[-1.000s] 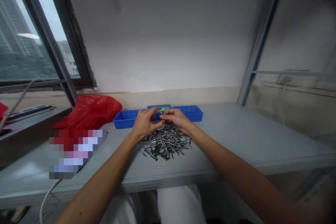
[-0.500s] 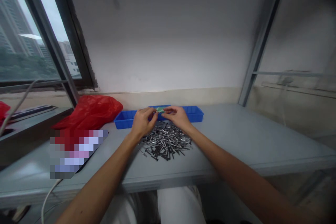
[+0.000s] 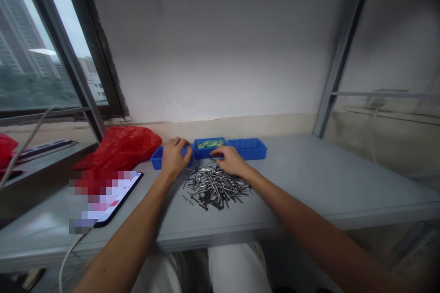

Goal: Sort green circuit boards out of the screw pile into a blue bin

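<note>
My left hand [image 3: 176, 155] is above the left blue bin [image 3: 157, 159], its fingers curved and the thumb apart, with nothing visible between them. My right hand [image 3: 232, 160] reaches over the far edge of a heaped pile of screws [image 3: 216, 185], silver and dark, with long thin shanks. Its thumb and fingertips close around what looks like a dark screw [image 3: 213, 159]. Just beyond it, the middle blue bin [image 3: 206, 152] holds a green packet [image 3: 210, 144]. Part of the left bin's inside is hidden by my left hand.
The right blue bin [image 3: 248, 150] stands beside the middle one, near the wall. At the left lie a red plastic bag [image 3: 129, 146] and a phone [image 3: 118, 201] with a white cable [image 3: 67, 254]. The grey table's front edge [image 3: 220, 237] runs before my legs.
My hands have parted from in front of the middle bin. The left went left, over the left bin; the right came down to the pile's far edge, uncovering the green packet.
</note>
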`<action>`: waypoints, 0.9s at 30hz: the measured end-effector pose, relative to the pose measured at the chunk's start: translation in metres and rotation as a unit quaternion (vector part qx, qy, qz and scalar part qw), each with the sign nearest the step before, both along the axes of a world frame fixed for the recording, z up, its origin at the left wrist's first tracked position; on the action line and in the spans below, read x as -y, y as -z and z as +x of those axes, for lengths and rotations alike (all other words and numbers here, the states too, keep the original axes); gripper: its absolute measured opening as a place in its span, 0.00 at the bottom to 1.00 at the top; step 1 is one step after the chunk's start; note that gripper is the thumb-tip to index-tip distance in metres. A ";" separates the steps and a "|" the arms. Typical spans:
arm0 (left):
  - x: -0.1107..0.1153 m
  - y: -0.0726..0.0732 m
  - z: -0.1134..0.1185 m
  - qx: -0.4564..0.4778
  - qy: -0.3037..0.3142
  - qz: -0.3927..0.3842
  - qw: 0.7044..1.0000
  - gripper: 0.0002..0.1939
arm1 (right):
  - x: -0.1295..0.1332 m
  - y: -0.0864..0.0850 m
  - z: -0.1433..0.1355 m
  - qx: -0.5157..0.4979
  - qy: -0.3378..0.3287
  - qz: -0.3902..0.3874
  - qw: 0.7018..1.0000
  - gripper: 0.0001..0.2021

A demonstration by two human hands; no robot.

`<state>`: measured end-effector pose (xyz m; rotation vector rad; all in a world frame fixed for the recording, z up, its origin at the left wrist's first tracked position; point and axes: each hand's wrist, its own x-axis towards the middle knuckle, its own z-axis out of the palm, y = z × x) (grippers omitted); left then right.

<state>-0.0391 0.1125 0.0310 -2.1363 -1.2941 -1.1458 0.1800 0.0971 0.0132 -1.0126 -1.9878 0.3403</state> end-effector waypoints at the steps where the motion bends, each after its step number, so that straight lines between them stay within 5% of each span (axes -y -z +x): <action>1: 0.002 0.001 0.006 -0.020 0.044 -0.014 0.999 0.06 | 0.000 0.002 0.000 0.028 -0.008 0.009 1.000 0.18; 6: 0.011 0.005 0.026 -0.087 0.146 -0.073 0.983 0.09 | -0.002 0.012 -0.001 0.112 -0.036 -0.004 0.993 0.22; 15: 0.010 0.006 0.026 -0.030 0.156 -0.084 0.984 0.11 | 0.006 0.015 -0.006 0.211 -0.041 -0.100 0.971 0.34; 27: 0.008 0.007 0.026 -0.015 0.166 -0.095 0.981 0.10 | 0.002 0.017 -0.008 0.200 -0.021 0.000 0.980 0.15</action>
